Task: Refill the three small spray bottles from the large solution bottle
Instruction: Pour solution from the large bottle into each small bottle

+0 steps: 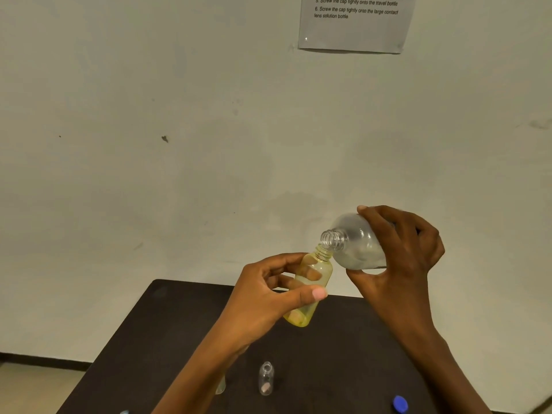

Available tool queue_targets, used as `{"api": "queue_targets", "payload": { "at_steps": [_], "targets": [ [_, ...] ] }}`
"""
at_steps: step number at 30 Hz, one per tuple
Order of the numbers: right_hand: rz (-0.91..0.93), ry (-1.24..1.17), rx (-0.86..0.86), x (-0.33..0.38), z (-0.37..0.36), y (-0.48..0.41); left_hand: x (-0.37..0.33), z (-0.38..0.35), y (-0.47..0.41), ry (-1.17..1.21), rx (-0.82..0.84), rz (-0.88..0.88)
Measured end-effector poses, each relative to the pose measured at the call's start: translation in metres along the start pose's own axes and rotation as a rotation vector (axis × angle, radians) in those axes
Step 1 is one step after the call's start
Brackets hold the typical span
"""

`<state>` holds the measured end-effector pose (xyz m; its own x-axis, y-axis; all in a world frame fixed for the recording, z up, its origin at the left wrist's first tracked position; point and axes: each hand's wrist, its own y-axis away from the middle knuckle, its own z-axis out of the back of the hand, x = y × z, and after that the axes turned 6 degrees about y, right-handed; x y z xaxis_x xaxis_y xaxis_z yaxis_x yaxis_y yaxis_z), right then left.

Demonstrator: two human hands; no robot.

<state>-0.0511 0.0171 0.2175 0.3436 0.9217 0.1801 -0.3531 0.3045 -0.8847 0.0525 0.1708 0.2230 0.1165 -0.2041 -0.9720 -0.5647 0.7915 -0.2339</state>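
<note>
Blue cap (400, 404) lay at 5 o'clock on dark table (167, 339), clear spray bottle (266, 378) stood uncapped at 6 o'clock, left hand (268, 294) pinched yellow spray bottle (310, 288) (thumb against curled fingers), right hand (409, 258) wrapped round tilted large solution bottle (355, 246) at 4 o'clock, necks touching.

Site looked like a plain indoor test room. Bare scuffed wall (179, 115) carried a printed, numbered instruction sheet (355, 28); a dark counter (179, 339) stood against it.
</note>
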Motion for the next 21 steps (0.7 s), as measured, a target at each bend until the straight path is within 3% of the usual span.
{"api": "queue_targets", "payload": {
  "at_steps": [21],
  "targets": [
    [0.073,0.043,0.0,-0.0012,0.0006,-0.0042,0.0002,0.0029,0.0018,0.035,0.016,0.005]
  ]
}}
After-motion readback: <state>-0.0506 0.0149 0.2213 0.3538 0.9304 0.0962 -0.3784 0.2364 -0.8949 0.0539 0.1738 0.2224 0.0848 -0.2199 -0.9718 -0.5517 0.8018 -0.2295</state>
